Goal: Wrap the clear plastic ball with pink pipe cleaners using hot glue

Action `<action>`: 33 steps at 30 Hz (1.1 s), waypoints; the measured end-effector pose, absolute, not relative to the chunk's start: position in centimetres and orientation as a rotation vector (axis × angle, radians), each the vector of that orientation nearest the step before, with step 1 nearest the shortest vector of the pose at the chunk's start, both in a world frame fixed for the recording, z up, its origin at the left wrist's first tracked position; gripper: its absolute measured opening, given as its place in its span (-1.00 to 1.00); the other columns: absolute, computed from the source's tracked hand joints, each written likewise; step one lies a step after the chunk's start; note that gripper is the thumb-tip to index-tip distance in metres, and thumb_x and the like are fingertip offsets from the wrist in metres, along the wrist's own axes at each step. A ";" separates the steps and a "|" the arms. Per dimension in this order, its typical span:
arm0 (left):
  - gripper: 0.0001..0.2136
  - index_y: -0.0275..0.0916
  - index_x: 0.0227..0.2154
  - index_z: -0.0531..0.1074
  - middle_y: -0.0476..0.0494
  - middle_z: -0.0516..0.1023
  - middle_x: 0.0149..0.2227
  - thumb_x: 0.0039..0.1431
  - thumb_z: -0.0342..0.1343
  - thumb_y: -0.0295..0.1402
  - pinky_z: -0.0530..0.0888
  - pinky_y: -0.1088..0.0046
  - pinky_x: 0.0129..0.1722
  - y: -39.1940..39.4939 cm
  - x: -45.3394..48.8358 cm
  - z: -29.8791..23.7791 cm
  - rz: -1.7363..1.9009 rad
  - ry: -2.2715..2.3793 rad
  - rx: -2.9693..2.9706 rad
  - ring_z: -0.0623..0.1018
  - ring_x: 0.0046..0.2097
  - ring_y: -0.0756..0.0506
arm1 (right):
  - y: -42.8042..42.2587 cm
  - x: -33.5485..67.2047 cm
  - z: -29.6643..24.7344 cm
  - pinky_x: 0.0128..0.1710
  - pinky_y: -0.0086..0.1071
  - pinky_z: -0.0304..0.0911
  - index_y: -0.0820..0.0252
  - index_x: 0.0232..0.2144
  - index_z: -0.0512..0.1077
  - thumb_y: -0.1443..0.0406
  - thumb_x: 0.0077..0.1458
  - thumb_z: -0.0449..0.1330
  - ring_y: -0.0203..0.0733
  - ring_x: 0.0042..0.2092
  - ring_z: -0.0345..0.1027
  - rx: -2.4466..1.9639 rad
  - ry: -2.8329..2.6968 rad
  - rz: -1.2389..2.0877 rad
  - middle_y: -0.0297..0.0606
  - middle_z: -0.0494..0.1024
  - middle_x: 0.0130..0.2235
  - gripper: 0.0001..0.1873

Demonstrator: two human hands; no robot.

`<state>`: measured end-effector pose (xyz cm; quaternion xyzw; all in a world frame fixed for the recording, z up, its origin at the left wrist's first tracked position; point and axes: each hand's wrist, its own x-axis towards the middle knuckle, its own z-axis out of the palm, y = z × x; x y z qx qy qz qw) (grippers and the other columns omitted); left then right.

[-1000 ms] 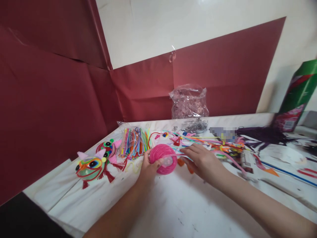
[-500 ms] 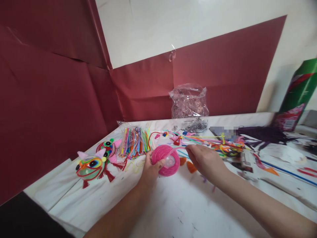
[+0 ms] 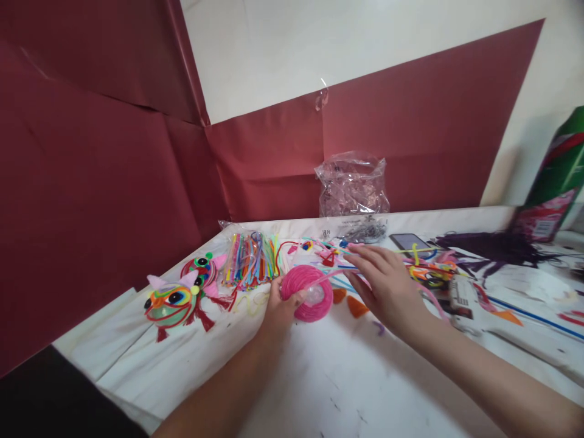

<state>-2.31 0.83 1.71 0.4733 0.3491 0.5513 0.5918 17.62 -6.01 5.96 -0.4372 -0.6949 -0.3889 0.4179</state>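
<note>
My left hand grips the edge of a round disc wound with pink cord, its thumb on the front. A clear, rounded piece shows at the disc's middle. From there a pink strand runs right and passes under my right hand. That hand is open, fingers stretched out towards the left; whether its thumb touches the strand is hidden. More of the strand comes out by the right wrist. Orange felt-like pieces and a small purple bit lie below the right hand.
Two colourful animal-face figures with red tassels stand at left. Behind are a bundle of coloured pipe cleaners and a clear plastic bag. At right lie a phone, purple fringe, a glue gun and a green box.
My right hand has gone from a closed grip on the pink strand to outstretched fingers. The strand now shows beyond its wrist. My left hand keeps holding the disc; the view has shifted slightly.
</note>
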 end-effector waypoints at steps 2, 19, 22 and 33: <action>-0.50 -0.20 -0.10 0.35 -0.12 0.57 -0.26 -0.19 0.30 -0.33 0.44 0.37 -0.21 1.0 -2.2 1.5 1.289 0.796 1.060 0.55 -0.27 -0.10 | -6.5 17.1 6.2 -0.09 -0.10 0.30 0.23 -0.10 0.40 0.43 0.22 0.11 0.03 -0.06 0.40 -0.958 -1.770 -0.958 0.02 0.58 -0.12 -0.80; -0.48 -0.26 -0.14 0.38 -0.18 0.62 -0.25 -0.15 0.39 -0.17 0.47 0.31 -0.15 0.5 -1.8 1.0 1.184 0.573 1.013 0.60 -0.21 -0.15 | -5.0 15.3 1.9 -0.07 -0.04 0.42 0.27 0.11 0.31 0.14 0.04 0.22 0.16 0.03 0.46 -1.395 -1.860 -0.053 0.11 0.54 0.02 -0.40; -0.50 -0.27 -0.19 0.40 -0.18 0.61 -0.27 -0.15 0.38 -0.10 0.47 0.34 -0.20 0.5 -1.9 0.9 1.176 0.598 1.010 0.60 -0.24 -0.14 | -4.9 15.4 2.1 -0.07 -0.04 0.42 0.33 0.13 0.30 0.17 -0.01 0.23 0.16 0.01 0.47 -1.407 -1.861 -0.044 0.15 0.53 0.03 -0.33; -0.42 -0.26 -0.21 0.37 -0.14 0.61 -0.33 -0.28 0.45 -0.11 0.45 0.38 -0.31 1.4 -2.1 0.5 1.111 0.636 1.045 0.58 -0.36 -0.10 | -5.2 15.1 2.5 -0.04 -0.01 0.40 0.47 0.13 0.31 0.18 0.01 0.21 0.17 0.02 0.46 -1.422 -1.901 -0.026 0.20 0.54 0.01 -0.32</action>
